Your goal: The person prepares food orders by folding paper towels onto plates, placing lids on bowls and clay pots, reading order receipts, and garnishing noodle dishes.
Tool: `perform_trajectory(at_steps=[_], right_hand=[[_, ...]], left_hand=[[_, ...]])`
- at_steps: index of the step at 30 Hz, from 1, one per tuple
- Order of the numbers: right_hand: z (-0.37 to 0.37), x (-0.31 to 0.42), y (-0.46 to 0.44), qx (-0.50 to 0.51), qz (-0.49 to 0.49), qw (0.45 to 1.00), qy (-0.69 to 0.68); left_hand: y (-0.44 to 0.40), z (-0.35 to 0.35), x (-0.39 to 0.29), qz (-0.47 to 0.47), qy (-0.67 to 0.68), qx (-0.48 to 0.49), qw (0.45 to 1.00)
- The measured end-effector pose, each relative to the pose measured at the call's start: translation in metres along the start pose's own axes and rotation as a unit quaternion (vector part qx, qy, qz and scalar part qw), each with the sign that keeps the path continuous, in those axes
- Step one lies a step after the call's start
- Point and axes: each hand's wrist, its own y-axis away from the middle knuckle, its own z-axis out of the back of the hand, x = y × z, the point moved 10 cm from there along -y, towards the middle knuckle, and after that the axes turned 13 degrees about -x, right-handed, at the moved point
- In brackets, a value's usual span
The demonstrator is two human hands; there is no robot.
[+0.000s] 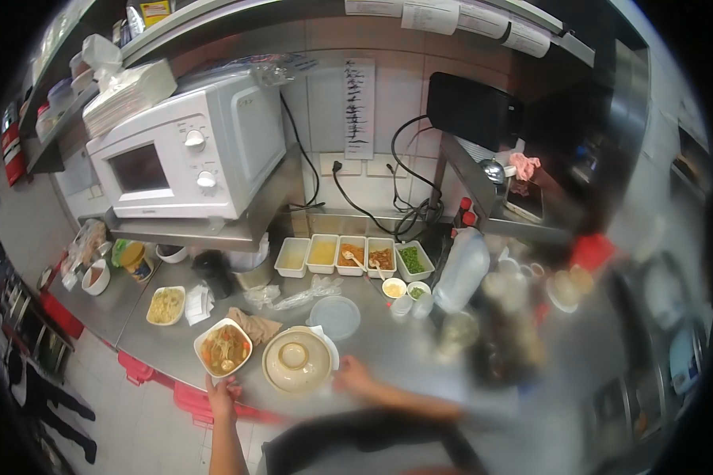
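A white square bowl of stew with noodles and vegetables stands near the counter's front edge. My left hand is at its lower rim, fingers curled; whether they grip the bowl is hard to see. To the right of the bowl sits a beige lidded clay pot on a white plate. My right hand is at the plate's right edge, its fingertips bent in, partly blurred. Behind the bowl lies a crumpled brown cloth. A round translucent lid lies flat behind the pot.
White trays of chopped ingredients line the back, with small cups before them. A noodle bowl stands left, under the microwave. Bottles and blurred containers are at right. A person's dark-clothed legs show far left.
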Motion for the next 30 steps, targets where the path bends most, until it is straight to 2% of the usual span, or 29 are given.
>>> perform_trajectory(at_steps=[4, 10, 13, 16, 19, 22, 25, 28, 30], right_hand=[[0.005, 0.020, 0.011, -0.067, 0.025, 0.997, 0.039], [0.011, 0.034, 0.022, -0.103, 0.030, 0.993, 0.058], [0.010, 0.022, 0.017, -0.109, 0.020, 0.992, 0.056], [0.009, 0.008, 0.012, -0.087, 0.027, 0.996, 0.020], [0.013, -0.002, 0.016, -0.059, 0.033, 0.992, -0.106], [0.017, -0.026, 0.009, -0.021, 0.010, 0.981, -0.193], [0.030, -0.039, 0.013, 0.017, 0.016, 0.979, -0.204], [0.045, -0.045, 0.019, 0.026, 0.061, 0.976, -0.207], [0.062, -0.051, 0.029, 0.008, 0.123, 0.979, -0.160]], left_hand=[[-0.010, 0.000, -0.008, -0.006, -0.059, -0.013, 0.998], [-0.034, -0.004, -0.005, -0.017, -0.091, 0.044, 0.995], [-0.037, -0.002, -0.006, 0.008, -0.099, 0.031, 0.995], [-0.041, 0.000, 0.000, 0.017, -0.095, 0.053, 0.994], [-0.033, -0.003, 0.002, 0.028, -0.037, 0.077, 0.996], [-0.040, 0.011, 0.021, 0.034, 0.001, 0.059, 0.998], [-0.046, 0.013, 0.027, 0.025, 0.008, 0.093, 0.995], [-0.046, 0.014, 0.027, 0.024, -0.008, 0.078, 0.997], [-0.048, 0.015, 0.030, 0.021, -0.003, 0.087, 0.996]])
